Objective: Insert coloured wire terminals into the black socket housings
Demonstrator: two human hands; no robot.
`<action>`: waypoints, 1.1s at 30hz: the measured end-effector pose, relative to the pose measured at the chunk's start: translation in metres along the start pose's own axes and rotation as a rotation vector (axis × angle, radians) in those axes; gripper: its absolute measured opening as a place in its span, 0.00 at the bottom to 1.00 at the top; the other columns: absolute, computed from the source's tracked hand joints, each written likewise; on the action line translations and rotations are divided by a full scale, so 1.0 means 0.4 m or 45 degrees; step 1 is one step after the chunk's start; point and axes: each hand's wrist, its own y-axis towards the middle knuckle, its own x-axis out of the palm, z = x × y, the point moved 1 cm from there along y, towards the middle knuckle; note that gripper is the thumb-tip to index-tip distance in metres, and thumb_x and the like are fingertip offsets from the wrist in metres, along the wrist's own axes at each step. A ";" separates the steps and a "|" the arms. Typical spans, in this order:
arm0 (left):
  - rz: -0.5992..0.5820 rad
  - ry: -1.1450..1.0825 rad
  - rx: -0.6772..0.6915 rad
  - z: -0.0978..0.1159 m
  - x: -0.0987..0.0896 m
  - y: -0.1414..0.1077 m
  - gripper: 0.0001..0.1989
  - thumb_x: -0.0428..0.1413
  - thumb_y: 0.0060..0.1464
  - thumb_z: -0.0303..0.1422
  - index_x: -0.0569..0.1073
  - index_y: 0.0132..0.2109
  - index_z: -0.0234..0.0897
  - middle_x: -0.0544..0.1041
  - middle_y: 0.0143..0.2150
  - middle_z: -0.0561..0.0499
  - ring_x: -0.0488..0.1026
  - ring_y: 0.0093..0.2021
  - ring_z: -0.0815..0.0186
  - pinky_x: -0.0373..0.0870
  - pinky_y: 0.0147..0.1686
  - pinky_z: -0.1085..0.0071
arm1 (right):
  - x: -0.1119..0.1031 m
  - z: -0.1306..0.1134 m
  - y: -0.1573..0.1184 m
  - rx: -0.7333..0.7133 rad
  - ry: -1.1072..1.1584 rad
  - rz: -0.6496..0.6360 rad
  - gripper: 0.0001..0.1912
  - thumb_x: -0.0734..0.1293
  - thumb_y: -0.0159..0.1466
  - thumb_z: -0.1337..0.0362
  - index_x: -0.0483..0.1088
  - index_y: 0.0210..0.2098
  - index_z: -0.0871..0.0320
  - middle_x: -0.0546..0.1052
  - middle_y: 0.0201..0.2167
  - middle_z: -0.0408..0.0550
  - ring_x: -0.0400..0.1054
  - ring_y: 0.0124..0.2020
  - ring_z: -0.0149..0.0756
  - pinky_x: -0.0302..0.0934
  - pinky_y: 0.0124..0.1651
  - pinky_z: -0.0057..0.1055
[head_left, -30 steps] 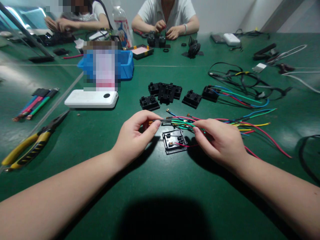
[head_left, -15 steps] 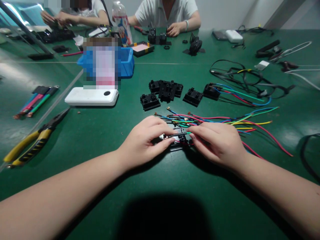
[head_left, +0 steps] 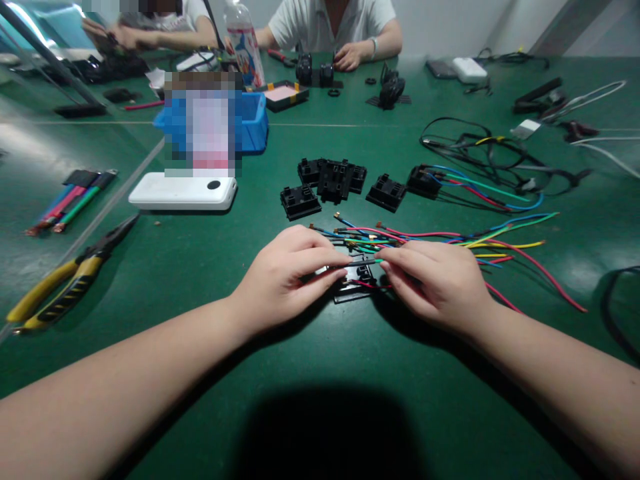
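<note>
Both hands shifted toward the wearer vs 1 s ago: they were behind the black plastic housing (head_left: 353,295), now they're over it, holding a green wire (head_left: 379,261) with a black sleeve. Nearly same pose as the 0.5 s frame. Left hand (head_left: 287,270): thumb and fingers pinching the sleeved end, wire tip hidden behind them. Right hand (head_left: 437,280): fingertips pinching the green part just past the sleeve. Housing sits flat on the green table (head_left: 320,363), partly covered by left fingers; can't tell if the wire touches it. Red wire (head_left: 367,285) runs from the housing to under the right hand. Loose coloured wires (head_left: 357,233) lie just behind both hands, some with brass terminals. Further back: overlapping black housings (head_left: 334,181), one standing apart (head_left: 387,193), and a wired housing (head_left: 423,182) to its right. Yellow-black pliers (head_left: 87,267) off to the left, near the white power bank (head_left: 183,192)
</note>
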 end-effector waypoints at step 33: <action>-0.140 0.065 0.001 0.015 0.010 0.002 0.13 0.56 0.56 0.35 0.72 0.47 0.34 0.76 0.41 0.47 0.70 0.42 0.64 0.66 0.44 0.67 | 0.000 0.001 -0.005 -0.207 -0.080 0.118 0.10 0.61 0.65 0.67 0.68 0.44 0.60 0.74 0.29 0.47 0.65 0.27 0.33 0.54 0.28 0.30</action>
